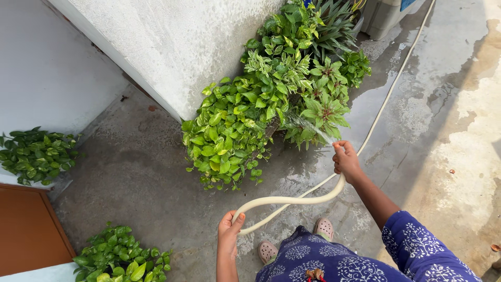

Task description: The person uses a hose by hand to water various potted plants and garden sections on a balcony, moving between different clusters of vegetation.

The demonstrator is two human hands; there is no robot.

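A cream garden hose (292,200) loops across the wet concrete in front of me. My right hand (345,160) grips the hose end, thumb over the opening, and a spray of water (309,125) shoots toward a cluster of leafy green potted plants (261,104) against the white wall. My left hand (229,228) holds the hose lower down, near my body. The rest of the hose (396,78) trails away to the upper right. My feet in pink clogs (324,227) stand on the wet floor.
A white rough wall corner (177,47) stands behind the plants. More green plants sit at the left (36,154) and bottom left (120,256). A brown panel (26,230) is at the far left. A grey container (383,15) stands at the top.
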